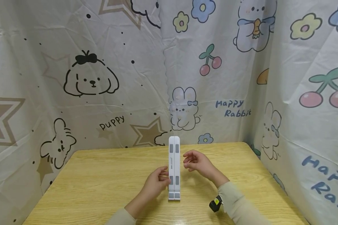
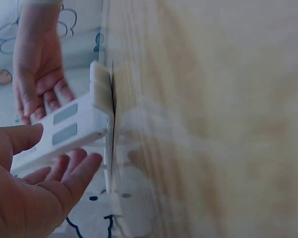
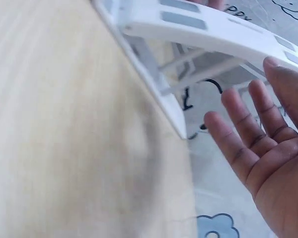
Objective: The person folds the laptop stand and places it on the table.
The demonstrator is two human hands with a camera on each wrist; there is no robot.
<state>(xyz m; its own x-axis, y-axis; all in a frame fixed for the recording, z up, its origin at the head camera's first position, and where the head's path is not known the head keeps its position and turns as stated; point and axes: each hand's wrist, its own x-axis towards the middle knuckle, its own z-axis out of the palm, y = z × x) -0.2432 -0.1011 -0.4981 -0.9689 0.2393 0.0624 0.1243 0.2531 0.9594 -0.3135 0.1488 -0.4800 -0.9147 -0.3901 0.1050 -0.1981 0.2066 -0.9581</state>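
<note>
Grip relaxed on both sides of the white stand [image 1: 171,162]

Findings: left hand [image 1: 156,182] is loosely spread at the stand's left side, thumb lapping the near edge and fingers reaching past it; light contact is likely, but firm hold cannot be confirmed. Right hand [image 1: 200,164] is part-curled with thumb and fingers apart, holds nothing, and in the head view hangs just beside the stand with a gap between.

Location: the stand is on the wooden table [image 1: 101,187], roughly central between the hands. Two halves lie side by side with a seam between and grey pads [image 1: 177,180] in pairs. Its base bar [image 3: 175,111] sits against the tabletop, while the upper rail slopes above it on slim struts [image 3: 203,75].

Assessment: the step in hand appears to be handling the stand from both sides. Good practice would be to bring the right hand in opposite the left, so that both bear on matching places. Force should be light and even; one-sided pressure could twist the halves or slide the base. Fingertips are best kept on the outer faces, clear of the struts and hinges, where pinching is the chief risk. The black device [image 1: 215,204] at the right cuff should also clear the stand.
</note>
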